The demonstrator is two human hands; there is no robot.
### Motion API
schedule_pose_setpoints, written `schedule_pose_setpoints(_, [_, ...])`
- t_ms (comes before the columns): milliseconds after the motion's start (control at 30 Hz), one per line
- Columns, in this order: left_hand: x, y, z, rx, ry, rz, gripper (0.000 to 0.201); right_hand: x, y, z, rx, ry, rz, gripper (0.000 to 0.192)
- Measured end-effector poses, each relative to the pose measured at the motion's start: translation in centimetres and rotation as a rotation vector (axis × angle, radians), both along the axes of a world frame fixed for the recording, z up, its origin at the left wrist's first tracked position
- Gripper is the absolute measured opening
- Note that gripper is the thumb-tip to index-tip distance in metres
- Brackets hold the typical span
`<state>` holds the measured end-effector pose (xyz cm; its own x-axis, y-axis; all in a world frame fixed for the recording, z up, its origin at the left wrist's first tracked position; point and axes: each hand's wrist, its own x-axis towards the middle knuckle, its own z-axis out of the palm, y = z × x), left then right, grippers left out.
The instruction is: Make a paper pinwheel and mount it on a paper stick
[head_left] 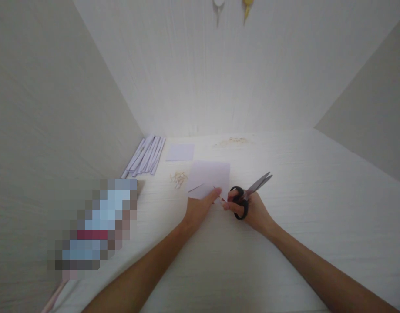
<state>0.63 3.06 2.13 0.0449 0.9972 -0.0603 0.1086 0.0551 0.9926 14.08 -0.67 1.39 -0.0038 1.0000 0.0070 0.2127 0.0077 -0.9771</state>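
Note:
A sheet of white paper (210, 174) is gripped at its near edge by my left hand (201, 206), with the thumb on top. One near corner of the sheet looks folded or slit. My right hand (253, 213) has its fingers through the black handles of a pair of scissors (258, 183). The blades point away to the right, slightly apart and clear of the paper. My right fingertips also meet the left ones at the sheet's near right corner, around something small that I cannot make out.
Rolled paper sticks (148, 155) lie bundled at the left wall. Beside them is a flat paper square (180, 152). Small pale bits (178, 178) are heaped left of the sheet, more scraps (237, 140) at the back. A pixelated object (102, 217) with a cable stands left.

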Motion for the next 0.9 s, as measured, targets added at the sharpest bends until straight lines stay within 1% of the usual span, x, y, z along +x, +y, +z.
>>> schedule_pose_setpoints(67, [0.0,0.0,-0.1,0.003,0.0,0.01,0.024,-0.1,0.1,0.1,0.008,0.008,-0.022,0.021])
schedule_pose_setpoints(133, [0.0,0.0,-0.2,0.011,-0.006,-0.008,0.023,-0.2,0.1,0.3,0.011,0.021,-0.035,0.022])
schedule_pose_setpoints(300, [0.0,-0.2,0.0,0.019,0.002,-0.023,0.022,-0.3,0.1,0.7,-0.026,0.076,-0.063,0.024])
schedule_pose_setpoints(600, [0.0,-0.3,0.0,0.023,-0.055,-0.056,0.022,-0.3,0.2,1.1,-0.022,0.031,-0.072,0.026])
schedule_pose_setpoints(767, [0.1,-0.3,0.4,-0.012,-0.042,-0.066,0.016,-0.3,0.2,0.7,-0.028,0.07,-0.074,0.025])
schedule_pose_setpoints(900, [0.0,-0.4,0.6,-0.008,-0.035,-0.077,0.015,-0.4,0.3,0.5,-0.037,0.091,-0.084,0.026])
